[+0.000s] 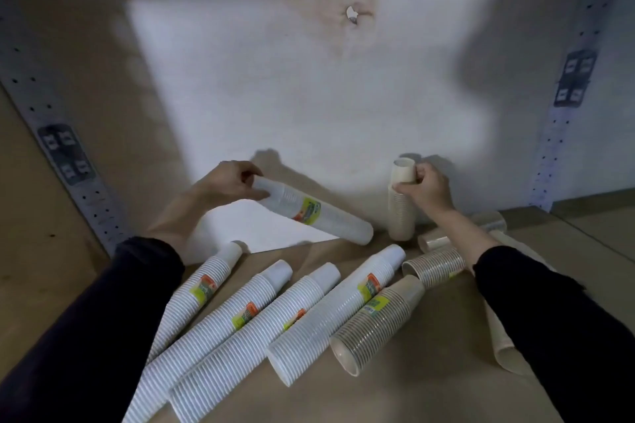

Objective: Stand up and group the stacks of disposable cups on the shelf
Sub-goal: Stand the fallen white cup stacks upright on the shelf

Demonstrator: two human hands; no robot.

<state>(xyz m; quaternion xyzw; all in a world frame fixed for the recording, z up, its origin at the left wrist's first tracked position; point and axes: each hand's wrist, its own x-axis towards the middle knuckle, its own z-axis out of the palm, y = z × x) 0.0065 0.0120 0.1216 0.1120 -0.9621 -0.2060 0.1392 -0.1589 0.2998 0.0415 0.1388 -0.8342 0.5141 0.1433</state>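
Note:
My left hand [229, 184] grips the narrow end of a clear-wrapped white cup stack [319, 216], which is tilted with its wide end resting on the shelf [429, 371]. My right hand [424, 187] holds the top of a beige cup stack [401, 213] standing upright against the back wall. Several white cup stacks [240, 316] lie side by side on the shelf in front of me. Beside them lies a beige stack with a green label [376, 321], and a shorter beige stack [434, 266] lies under my right forearm.
More clear-wrapped beige stacks [488, 220] lie at the back right, one long stack [501, 336] partly hidden by my right sleeve. Perforated metal uprights [68, 175] frame both sides. The white back wall [309, 96] stands close behind.

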